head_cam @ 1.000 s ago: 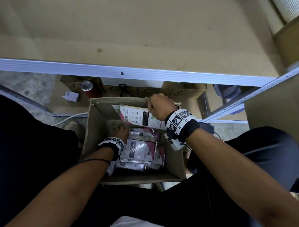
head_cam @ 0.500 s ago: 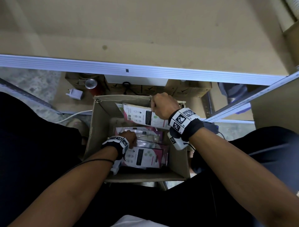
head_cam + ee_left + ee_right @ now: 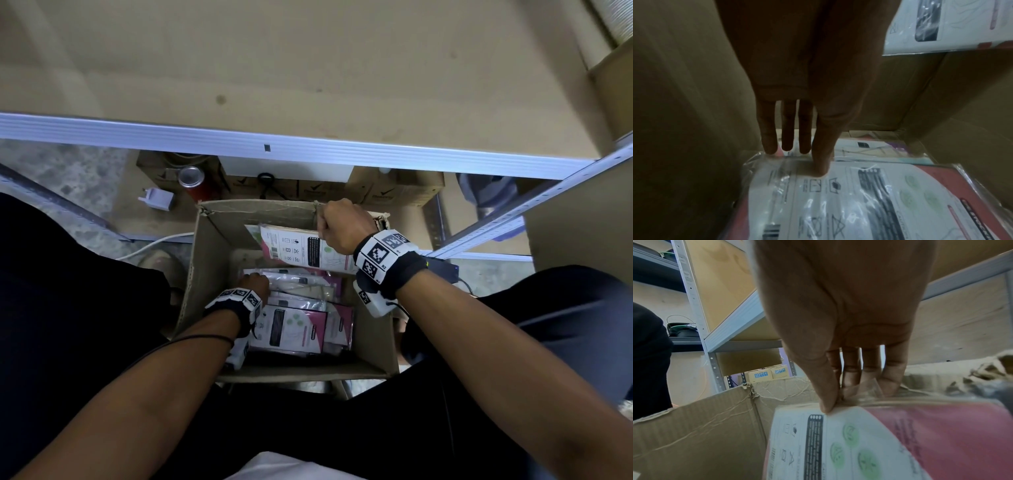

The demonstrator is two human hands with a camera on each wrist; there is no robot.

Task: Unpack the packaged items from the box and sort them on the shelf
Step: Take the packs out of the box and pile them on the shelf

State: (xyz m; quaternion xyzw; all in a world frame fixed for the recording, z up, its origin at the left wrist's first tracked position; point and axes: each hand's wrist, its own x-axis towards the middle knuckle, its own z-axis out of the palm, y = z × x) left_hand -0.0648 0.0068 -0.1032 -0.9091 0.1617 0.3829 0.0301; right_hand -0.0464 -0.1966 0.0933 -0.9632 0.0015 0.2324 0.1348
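Looking down from the head view: wide tan-boarded shelf with a pale metal front rail [image 3: 308, 150] spans the top. Below it, open brown corrugated cardboard box [image 3: 209, 267] on the floor between the person's legs. Inside the box, a stack of clear-wrapped flat packets with white-and-pink printed cards [image 3: 298, 329], lying flat at the bottom.

Right hand [image 3: 342, 226] at the far rim of the box, thumb and fingers pinching the top edge of one clear-wrapped white-and-pink packet [image 3: 859, 443], which is lifted above the stack but within the box walls, hanging tilted. Right wrist view confirms the pinch on its plastic edge.

Left hand [image 3: 797, 97] down in the box by the left wall, fingers straight, fingertips [image 3: 820, 170] touching the far edge of the top packet in the stack; not gripping anything.

Behind the box under the shelf: red drink can [image 3: 193, 180], small white plug adapter [image 3: 157, 198].
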